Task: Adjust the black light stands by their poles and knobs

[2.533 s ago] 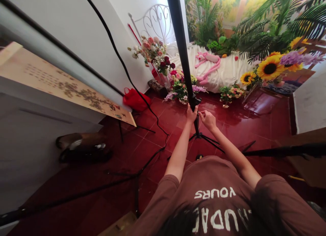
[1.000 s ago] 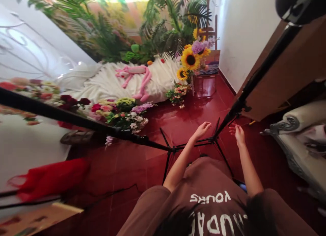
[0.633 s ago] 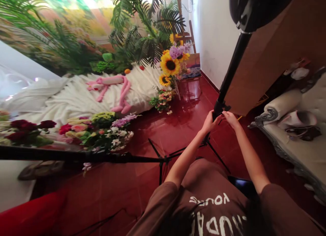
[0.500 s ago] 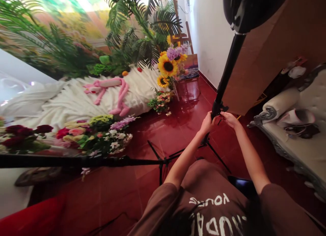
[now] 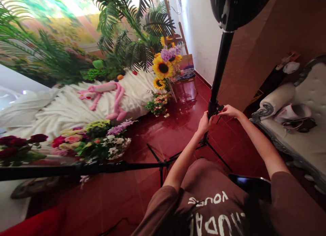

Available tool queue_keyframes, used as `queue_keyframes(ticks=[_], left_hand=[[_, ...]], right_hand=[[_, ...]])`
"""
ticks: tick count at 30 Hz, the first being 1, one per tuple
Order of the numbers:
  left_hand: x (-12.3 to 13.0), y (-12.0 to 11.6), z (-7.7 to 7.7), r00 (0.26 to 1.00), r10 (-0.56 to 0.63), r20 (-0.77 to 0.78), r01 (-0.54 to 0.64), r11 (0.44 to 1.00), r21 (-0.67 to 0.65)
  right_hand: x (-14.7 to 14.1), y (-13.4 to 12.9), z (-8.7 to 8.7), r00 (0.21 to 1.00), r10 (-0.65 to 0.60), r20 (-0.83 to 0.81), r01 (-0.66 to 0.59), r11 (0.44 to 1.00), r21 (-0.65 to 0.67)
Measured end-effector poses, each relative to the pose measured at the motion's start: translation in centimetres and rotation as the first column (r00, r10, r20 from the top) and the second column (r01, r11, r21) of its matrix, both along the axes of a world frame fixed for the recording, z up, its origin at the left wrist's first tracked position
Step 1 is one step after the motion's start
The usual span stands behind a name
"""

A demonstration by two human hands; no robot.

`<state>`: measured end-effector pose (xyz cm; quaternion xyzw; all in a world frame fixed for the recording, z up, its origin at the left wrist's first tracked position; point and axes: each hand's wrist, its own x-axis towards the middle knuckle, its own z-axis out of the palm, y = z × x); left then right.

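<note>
A black light stand (image 5: 221, 64) rises upright in front of me, with a dark lamp head (image 5: 236, 8) on top. My left hand (image 5: 204, 123) is wrapped round its pole just below the collar. On the right side of that collar sits a small black locking knob (image 5: 219, 108), and the fingers of my right hand (image 5: 228, 111) are pinched on it. Lower down, the stand's legs (image 5: 217, 155) spread over the floor, partly hidden by my left forearm.
A second black stand (image 5: 142, 166) crosses low on the left. Artificial flowers (image 5: 94, 141) border a white-draped bed (image 5: 137, 93) holding a pink plush toy (image 5: 112, 88). Sunflowers (image 5: 163, 68) stand by an easel. At right is a tufted sofa (image 5: 300, 127) with items on it.
My right hand has shifted slightly up and turned at the knob, its elbow swinging outward. My left hand stays on the pole. The whole view has moved a little.
</note>
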<state>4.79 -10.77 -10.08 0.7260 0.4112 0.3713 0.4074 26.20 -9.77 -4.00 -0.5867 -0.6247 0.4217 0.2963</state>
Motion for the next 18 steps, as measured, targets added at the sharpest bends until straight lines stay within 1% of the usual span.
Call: queue_keyframes(ticks=[2,4,7,10,15,18], left_hand=[[0.0,0.0,0.0,1.000,0.000,-0.018,0.001,1.000,0.009],[0.1,0.0,0.0,1.000,0.006,-0.026,-0.005,1.000,0.008],[0.2,-0.1,-0.1,1.000,0.019,-0.021,-0.019,1.000,-0.005],[0.2,-0.2,0.0,1.000,0.027,-0.006,-0.027,1.000,-0.008],[0.2,-0.3,0.5,1.000,0.010,0.004,-0.010,1.000,-0.021],[0.3,-0.5,0.8,0.999,0.044,-0.002,-0.044,0.999,0.022]], right_hand=[[-0.2,-0.1,-0.2,0.998,-0.019,0.062,0.013,0.996,0.083],[-0.7,-0.6,-0.8,0.986,-0.091,0.139,0.065,0.982,0.179],[-1.6,-1.9,-2.0,0.932,-0.240,0.270,0.140,0.929,0.343],[-2.5,-3.4,-3.2,0.867,-0.340,0.364,0.150,0.875,0.460],[-3.7,-5.4,-5.2,0.802,-0.428,0.417,0.184,0.841,0.508],[-4.4,-6.6,-7.1,0.778,-0.462,0.425,0.216,0.833,0.509]])
